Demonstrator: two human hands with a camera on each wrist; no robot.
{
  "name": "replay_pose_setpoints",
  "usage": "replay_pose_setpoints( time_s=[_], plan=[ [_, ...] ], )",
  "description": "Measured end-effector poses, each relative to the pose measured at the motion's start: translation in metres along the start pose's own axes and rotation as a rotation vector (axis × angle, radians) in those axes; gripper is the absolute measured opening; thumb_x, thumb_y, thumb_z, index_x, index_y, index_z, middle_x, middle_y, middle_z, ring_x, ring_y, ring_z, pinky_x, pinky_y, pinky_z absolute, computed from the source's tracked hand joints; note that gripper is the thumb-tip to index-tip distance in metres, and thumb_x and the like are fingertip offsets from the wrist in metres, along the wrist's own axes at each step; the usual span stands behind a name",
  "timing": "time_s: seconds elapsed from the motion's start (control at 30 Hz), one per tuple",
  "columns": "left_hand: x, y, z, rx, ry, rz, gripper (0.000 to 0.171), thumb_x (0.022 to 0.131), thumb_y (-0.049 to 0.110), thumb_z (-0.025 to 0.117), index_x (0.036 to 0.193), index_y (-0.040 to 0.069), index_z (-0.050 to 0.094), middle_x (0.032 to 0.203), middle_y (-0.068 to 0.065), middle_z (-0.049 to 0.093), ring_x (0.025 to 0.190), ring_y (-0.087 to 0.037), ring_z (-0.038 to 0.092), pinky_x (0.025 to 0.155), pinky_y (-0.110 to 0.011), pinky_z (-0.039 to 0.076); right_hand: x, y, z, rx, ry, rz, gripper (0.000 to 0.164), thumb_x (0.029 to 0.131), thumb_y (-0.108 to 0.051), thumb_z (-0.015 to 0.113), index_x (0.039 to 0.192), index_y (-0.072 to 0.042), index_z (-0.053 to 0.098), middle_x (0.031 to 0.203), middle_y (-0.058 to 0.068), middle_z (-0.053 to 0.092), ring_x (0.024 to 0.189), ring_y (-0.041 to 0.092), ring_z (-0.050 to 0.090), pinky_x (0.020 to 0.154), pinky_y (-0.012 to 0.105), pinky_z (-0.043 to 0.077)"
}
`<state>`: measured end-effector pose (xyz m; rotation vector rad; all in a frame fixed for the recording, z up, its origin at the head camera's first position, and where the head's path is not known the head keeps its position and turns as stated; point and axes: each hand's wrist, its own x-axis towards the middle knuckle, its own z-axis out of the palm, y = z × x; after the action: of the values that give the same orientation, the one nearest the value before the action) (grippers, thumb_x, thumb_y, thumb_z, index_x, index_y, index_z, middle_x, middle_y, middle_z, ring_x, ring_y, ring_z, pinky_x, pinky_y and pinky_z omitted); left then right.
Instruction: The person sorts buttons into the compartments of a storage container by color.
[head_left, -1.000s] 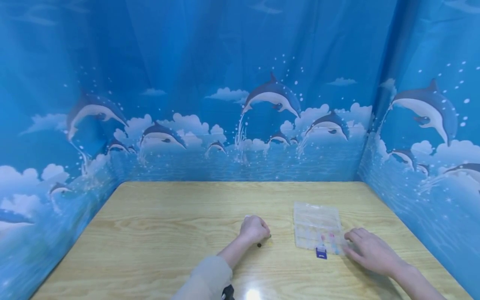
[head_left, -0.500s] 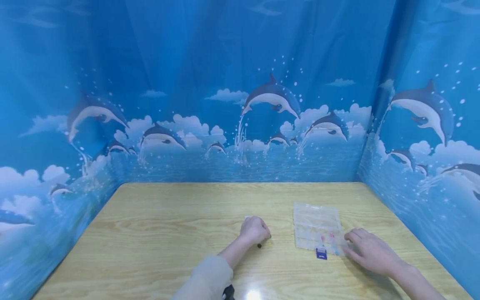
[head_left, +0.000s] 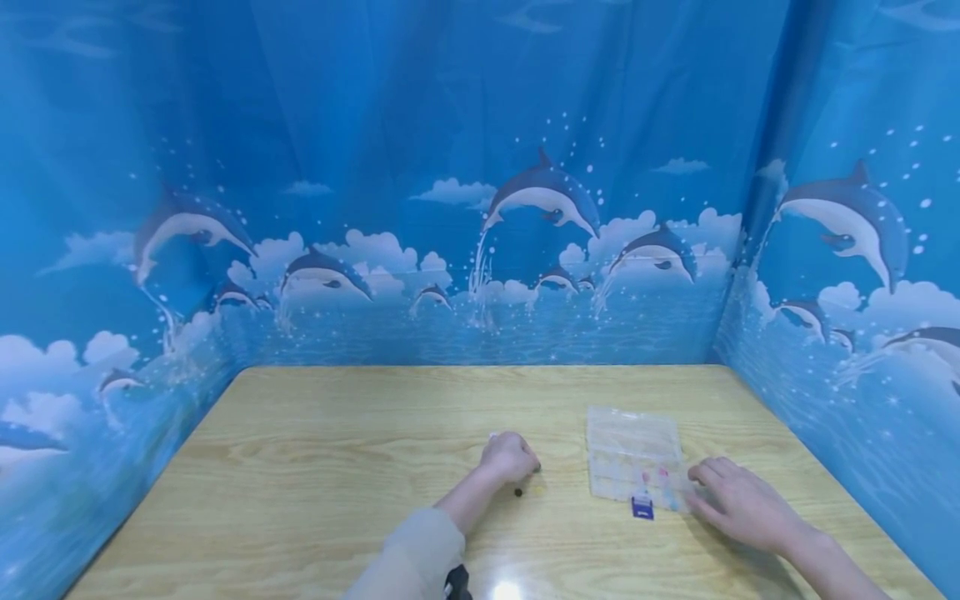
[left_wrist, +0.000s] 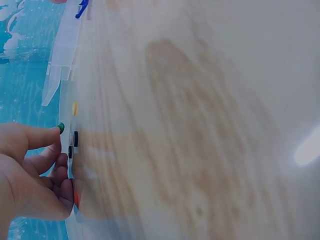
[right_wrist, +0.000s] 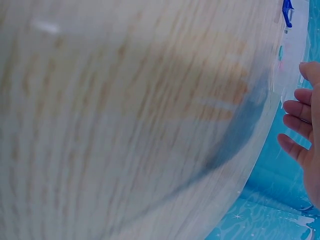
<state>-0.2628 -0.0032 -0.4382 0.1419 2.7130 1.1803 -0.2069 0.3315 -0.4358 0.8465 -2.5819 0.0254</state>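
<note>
My left hand (head_left: 510, 457) is low over the table, left of a clear plastic compartment box. In the left wrist view its fingertips pinch a small dark green glittery piece (left_wrist: 61, 128), whose exact kind is too small to tell. Around those fingers lie a yellow piece (left_wrist: 75, 108), a black piece (left_wrist: 75, 138) and an orange-red piece (left_wrist: 76, 196). The clear box (head_left: 632, 433) lies with its lid spread back, a blue latch (head_left: 642, 507) at its front and small pink pieces inside. Resting at the box's right edge is my right hand (head_left: 742, 502), fingers relaxed and holding nothing.
The wood-grain table (head_left: 315, 467) stretches left of and behind the hands. Blue dolphin-print curtains (head_left: 420, 167) enclose its back and sides. A bright light reflection shows near the front of the tabletop.
My left fingertips have shifted very slightly, with the dark green piece raised a little between them. My right hand and the box stay in place.
</note>
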Motion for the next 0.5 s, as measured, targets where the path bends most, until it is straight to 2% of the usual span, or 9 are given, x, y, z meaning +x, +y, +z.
replay_pose_setpoints(
  time_s=[0.03,0.1,0.13,0.2,0.27,0.5],
  plan=[
    [-0.0001,0.0002,-0.0003,-0.022,-0.004,-0.007,0.023,0.082,0.011,0.065,0.059,0.007,0.061,0.068,0.002,0.059,0.055,-0.015,0.049,0.099,-0.047,0.035,-0.0001,0.0001,0.0001,0.001,-0.003,0.002,0.027,0.074,-0.024,0.074,0.093,-0.008,0.062,0.09,0.0,0.059,0.084,0.02,0.057,0.072,0.04,0.049],
    [-0.0001,0.0005,-0.0003,-0.079,-0.005,-0.026,0.017,0.082,0.009,0.064,0.065,0.006,0.063,0.07,0.001,0.058,0.052,-0.013,0.047,0.08,-0.041,0.047,-0.0004,0.0004,0.0003,0.002,-0.003,0.0,0.028,0.074,-0.024,0.074,0.093,-0.008,0.062,0.09,0.001,0.059,0.085,0.021,0.057,0.072,0.041,0.049],
    [-0.0001,0.0007,-0.0004,-0.109,-0.006,-0.034,0.015,0.082,0.008,0.064,0.068,0.005,0.064,0.069,0.0,0.058,0.051,-0.013,0.047,0.07,-0.036,0.049,-0.0004,0.0005,0.0004,0.002,-0.003,-0.001,0.028,0.074,-0.024,0.074,0.093,-0.008,0.062,0.09,0.001,0.059,0.085,0.021,0.057,0.072,0.041,0.049],
    [0.0002,0.0015,-0.0012,-0.147,-0.006,-0.042,0.01,0.083,0.007,0.063,0.073,0.004,0.065,0.069,-0.002,0.058,0.052,-0.013,0.047,0.064,-0.031,0.048,-0.0003,0.0006,0.0005,0.004,0.001,-0.006,0.028,0.074,-0.024,0.074,0.093,-0.008,0.062,0.09,0.001,0.059,0.084,0.02,0.057,0.072,0.04,0.049],
    [0.0012,0.0025,-0.0022,-0.192,-0.011,-0.053,0.005,0.083,0.005,0.063,0.081,0.004,0.066,0.07,-0.003,0.058,0.054,-0.013,0.048,0.05,-0.025,0.041,0.0,0.0008,0.0007,0.006,0.013,-0.016,0.027,0.073,-0.023,0.075,0.092,-0.008,0.062,0.089,0.0,0.059,0.083,0.019,0.056,0.071,0.04,0.049],
    [0.0075,0.0023,-0.0056,-0.288,-0.036,-0.088,0.004,0.084,0.004,0.062,0.087,0.001,0.063,0.081,-0.004,0.057,0.071,-0.017,0.054,0.061,-0.029,0.047,0.0004,0.0011,0.0009,0.015,0.025,-0.033,0.026,0.072,-0.021,0.075,0.091,-0.008,0.062,0.088,-0.001,0.058,0.081,0.017,0.056,0.07,0.038,0.049]
  ],
)
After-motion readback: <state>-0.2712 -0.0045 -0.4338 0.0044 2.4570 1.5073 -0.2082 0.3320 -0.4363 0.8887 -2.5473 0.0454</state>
